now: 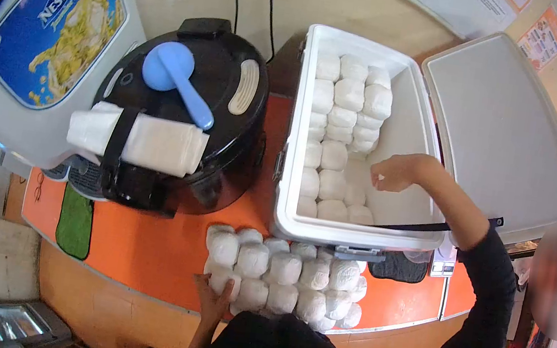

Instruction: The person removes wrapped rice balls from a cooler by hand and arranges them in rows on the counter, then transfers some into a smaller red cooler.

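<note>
My left hand grips a white wrapped bundle at the near left corner of a stacked pile. The pile's other round bundles sit in rows on the orange counter. My right hand is over the inside of a white cooler box, its fingers curled together. A tiny white spot shows at those fingertips, too small to make out. Similar wrapped bundles fill the left side of the box in stacks, with several more along its near end. Bare inner wall shows right of the stacks.
The box's grey lid is swung open to the right. A black rice cooker on the left carries a blue scoop and white folded sheets. A green cloth and a dark cloth lie on the orange counter.
</note>
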